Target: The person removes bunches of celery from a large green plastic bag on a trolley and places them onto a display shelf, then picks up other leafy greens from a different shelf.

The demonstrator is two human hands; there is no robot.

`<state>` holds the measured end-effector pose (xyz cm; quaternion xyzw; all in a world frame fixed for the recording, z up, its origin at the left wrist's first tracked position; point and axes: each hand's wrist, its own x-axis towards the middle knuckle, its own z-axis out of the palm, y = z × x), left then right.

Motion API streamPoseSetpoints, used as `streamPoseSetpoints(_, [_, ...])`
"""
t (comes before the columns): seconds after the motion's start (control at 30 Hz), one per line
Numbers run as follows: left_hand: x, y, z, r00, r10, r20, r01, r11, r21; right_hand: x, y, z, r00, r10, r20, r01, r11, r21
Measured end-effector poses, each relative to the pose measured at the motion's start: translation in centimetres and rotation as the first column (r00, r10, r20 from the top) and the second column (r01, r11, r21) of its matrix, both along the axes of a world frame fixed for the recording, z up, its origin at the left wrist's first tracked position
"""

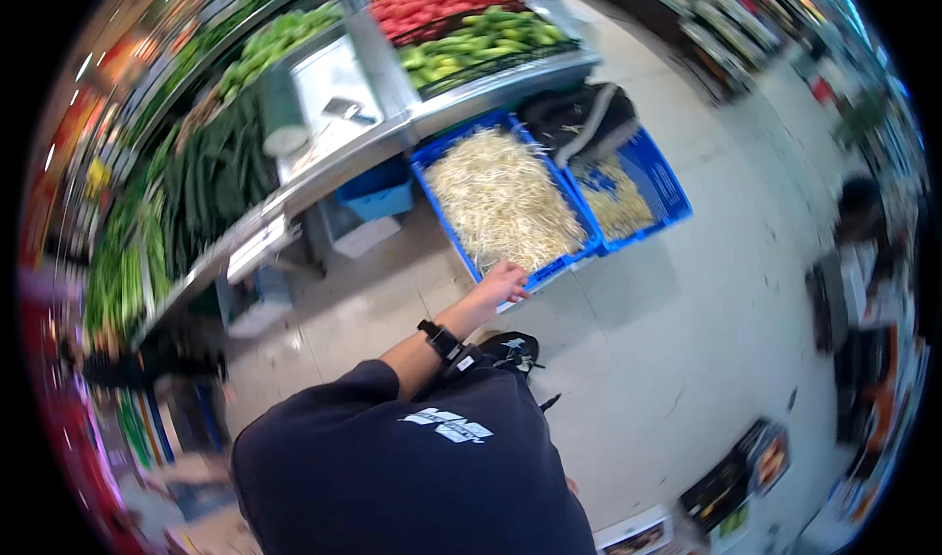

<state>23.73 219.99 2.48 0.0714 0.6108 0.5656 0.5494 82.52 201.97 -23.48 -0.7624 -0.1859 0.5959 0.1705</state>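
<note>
My left hand [504, 284] reaches out over the near rim of a blue plastic crate [553, 269] filled with bean sprouts [504, 194]. Its fingers are loosely bent and a little apart, and nothing shows between them. Whether it touches the rim cannot be told. A black watch [441, 340] is on that wrist. Against the first crate's right side stands a second blue crate [664, 179], with fewer sprouts [614, 198] on its bottom and a dark cloth or bag [574, 117] over its far end. My right hand is out of view.
A metal-edged produce stand [500, 76] rises behind the crates, holding tomatoes [441, 3] and green cucumber-like vegetables [478, 43]. Leafy greens [125, 283] and long dark green vegetables [213, 168] lie on its left part. A light blue bin [379, 200] sits underneath. My shoe [511, 349] is on the tiled floor [647, 349].
</note>
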Motion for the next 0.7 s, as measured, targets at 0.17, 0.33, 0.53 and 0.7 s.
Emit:
streamPoseSetpoints(0.17, [2.5, 4.0, -0.8, 0.929, 0.368, 0.026, -0.369, 0.930, 0.004, 11.3, 16.0, -5.6, -0.101, 0.766, 0.635, -0.991, -0.131, 0.000])
streamPoseSetpoints(0.33, [5.3, 11.6, -3.0, 0.744, 0.651, 0.146, -0.657, 0.754, -0.015, 15.0, 33.8, -3.0, -0.153, 0.796, 0.585, -0.986, -0.167, -0.031])
streamPoseSetpoints(0.53, [9.1, 24.5, -3.2, 0.704, 0.678, 0.213, -0.694, 0.720, 0.003, 14.8, 53.2, 0.7, 0.215, 0.874, 0.435, -0.965, 0.120, 0.235])
streamPoseSetpoints(0.7, [10.7, 28.1, -0.6, 0.576, 0.778, 0.251, -0.802, 0.597, -0.009, 4.6, 63.2, 15.5, 0.692, 0.686, 0.224, -0.713, 0.699, 0.063])
